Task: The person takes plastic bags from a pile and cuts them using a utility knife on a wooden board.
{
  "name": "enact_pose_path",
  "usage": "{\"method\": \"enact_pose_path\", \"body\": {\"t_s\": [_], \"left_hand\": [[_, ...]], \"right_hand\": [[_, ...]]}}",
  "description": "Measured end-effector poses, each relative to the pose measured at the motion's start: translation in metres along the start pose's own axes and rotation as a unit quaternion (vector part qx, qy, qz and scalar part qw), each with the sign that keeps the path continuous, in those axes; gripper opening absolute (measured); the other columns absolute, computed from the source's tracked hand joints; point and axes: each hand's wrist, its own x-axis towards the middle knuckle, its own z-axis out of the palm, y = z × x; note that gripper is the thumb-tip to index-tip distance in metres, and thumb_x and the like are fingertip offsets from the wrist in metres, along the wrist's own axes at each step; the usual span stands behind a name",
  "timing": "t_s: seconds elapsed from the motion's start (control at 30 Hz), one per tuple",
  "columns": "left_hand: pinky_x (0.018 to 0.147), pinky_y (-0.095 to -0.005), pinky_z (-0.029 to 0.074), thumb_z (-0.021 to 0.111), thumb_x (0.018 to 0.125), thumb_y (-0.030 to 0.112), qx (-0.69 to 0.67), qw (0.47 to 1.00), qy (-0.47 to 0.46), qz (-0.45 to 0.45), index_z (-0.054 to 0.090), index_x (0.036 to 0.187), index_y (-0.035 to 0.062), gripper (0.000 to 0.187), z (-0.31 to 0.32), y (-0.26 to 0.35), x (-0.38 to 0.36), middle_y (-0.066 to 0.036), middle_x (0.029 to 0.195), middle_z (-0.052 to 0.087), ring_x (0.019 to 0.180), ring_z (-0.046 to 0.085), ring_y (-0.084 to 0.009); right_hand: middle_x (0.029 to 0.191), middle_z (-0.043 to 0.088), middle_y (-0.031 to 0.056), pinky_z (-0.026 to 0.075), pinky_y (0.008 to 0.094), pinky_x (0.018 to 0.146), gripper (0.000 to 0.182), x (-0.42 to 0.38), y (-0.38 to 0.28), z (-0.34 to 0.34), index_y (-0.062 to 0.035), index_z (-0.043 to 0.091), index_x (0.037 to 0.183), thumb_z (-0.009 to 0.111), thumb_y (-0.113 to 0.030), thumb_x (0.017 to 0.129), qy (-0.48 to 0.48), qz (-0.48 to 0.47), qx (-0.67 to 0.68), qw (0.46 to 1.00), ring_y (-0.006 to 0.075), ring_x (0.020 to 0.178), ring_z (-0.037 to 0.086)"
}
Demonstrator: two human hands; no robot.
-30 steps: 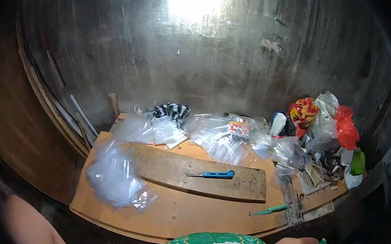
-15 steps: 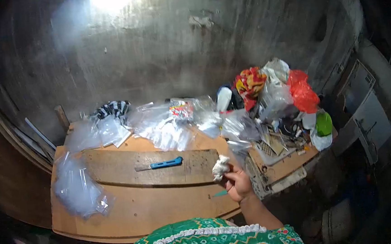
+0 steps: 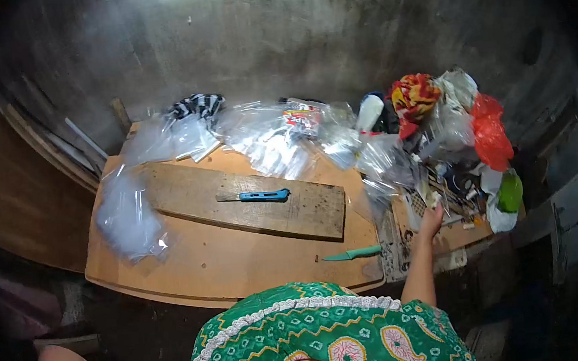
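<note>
My right hand is stretched out over the cluttered right end of the table. A small crumpled white wad, perhaps cloth or plastic, shows at its fingertips, partly hidden by the fingers. Around it lie a plastic tray and small loose items. My left hand is out of view. On the wooden board rests a blue utility knife with its blade pointing left. A green-handled knife lies near the table's front edge.
Clear plastic bags are heaped along the table's back, with another pile at left. A red plastic bag, a patterned cloth and a green item stand at right. A wall rises behind.
My right hand has moved right, from beside the board to the cluttered table end, carrying the white wad. The view has shifted, and the green-handled knife now shows fully.
</note>
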Motion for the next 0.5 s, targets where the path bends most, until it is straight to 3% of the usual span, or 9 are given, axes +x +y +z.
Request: {"method": "enact_pose_path", "body": {"t_s": [0.13, 0.2, 0.27, 0.33, 0.37, 0.43, 0.5], "left_hand": [[0.083, -0.052, 0.037, 0.038, 0.088, 0.036, 0.004, 0.999, 0.008, 0.043, 0.023, 0.14, 0.0178, 0.057, -0.014, 0.026, 0.016, -0.014, 0.143, 0.016, 0.124, 0.028, -0.0375], [0.083, -0.0523, 0.037, 0.037, 0.088, 0.036, 0.006, 0.998, 0.011, 0.066, 0.022, 0.14, 0.0183, 0.057, -0.024, 0.039, 0.025, -0.014, 0.143, 0.015, 0.124, 0.028, -0.0377], [0.083, -0.0526, 0.037, 0.037, 0.088, 0.036, 0.009, 0.996, 0.012, 0.088, 0.022, 0.141, 0.0188, 0.057, -0.034, 0.056, 0.034, -0.014, 0.144, 0.014, 0.125, 0.027, -0.0379], [0.082, -0.0529, 0.037, 0.036, 0.088, 0.037, 0.016, 0.993, 0.012, 0.112, 0.021, 0.141, 0.0193, 0.058, -0.046, 0.075, 0.044, -0.014, 0.145, 0.013, 0.125, 0.026, -0.0381], [0.082, -0.0531, 0.037, 0.036, 0.088, 0.037, 0.015, 0.992, 0.012, 0.122, 0.021, 0.141, 0.0195, 0.058, -0.052, 0.083, 0.049, -0.014, 0.145, 0.013, 0.126, 0.026, -0.0381], [0.082, -0.0534, 0.037, 0.035, 0.089, 0.037, 0.009, 0.99, 0.016, 0.141, 0.02, 0.142, 0.02, 0.058, -0.065, 0.098, 0.057, -0.014, 0.146, 0.012, 0.126, 0.026, -0.0383], [0.082, -0.0537, 0.037, 0.035, 0.089, 0.038, -0.002, 0.987, 0.025, 0.157, 0.02, 0.142, 0.0205, 0.058, -0.08, 0.11, 0.062, -0.014, 0.146, 0.011, 0.127, 0.025, -0.0385]], "right_hand": [[0.101, 0.061, 0.0135, 0.045, 0.0333, 0.08, 0.048, -0.047, 0.009, 0.109, -0.0031, 0.048, 0.121, 0.06, -0.01, 0.076, -0.173, -0.204, 0.013, 0.964, 0.0236, 0.091, 0.059], [0.104, 0.059, 0.0133, 0.047, 0.0329, 0.079, 0.045, -0.119, -0.098, 0.125, -0.0048, 0.051, 0.118, 0.062, -0.011, 0.074, -0.333, -0.196, -0.043, 0.922, 0.0238, 0.092, 0.058], [0.11, 0.057, 0.015, 0.046, 0.0342, 0.083, 0.047, -0.145, -0.109, 0.176, -0.0069, 0.053, 0.116, 0.065, -0.016, 0.072, -0.452, -0.229, -0.022, 0.862, 0.0279, 0.097, 0.056], [0.117, 0.052, 0.0174, 0.042, 0.0392, 0.09, 0.051, -0.174, -0.134, 0.209, -0.0074, 0.052, 0.117, 0.067, -0.023, 0.07, -0.51, -0.363, -0.066, 0.777, 0.0332, 0.106, 0.051], [0.117, 0.052, 0.0174, 0.042, 0.0392, 0.09, 0.051, -0.188, -0.144, 0.223, -0.0074, 0.052, 0.117, 0.067, -0.023, 0.07, -0.517, -0.366, -0.059, 0.772, 0.0332, 0.106, 0.051], [0.118, 0.051, 0.0155, 0.038, 0.0399, 0.094, 0.051, -0.214, -0.159, 0.239, -0.0078, 0.054, 0.113, 0.068, -0.029, 0.069, -0.581, -0.464, -0.061, 0.666, 0.0317, 0.11, 0.047], [0.118, 0.051, 0.016, 0.038, 0.0402, 0.094, 0.053, -0.239, -0.171, 0.237, -0.008, 0.054, 0.113, 0.069, -0.03, 0.067, -0.571, -0.515, -0.095, 0.632, 0.0321, 0.111, 0.046]]}}
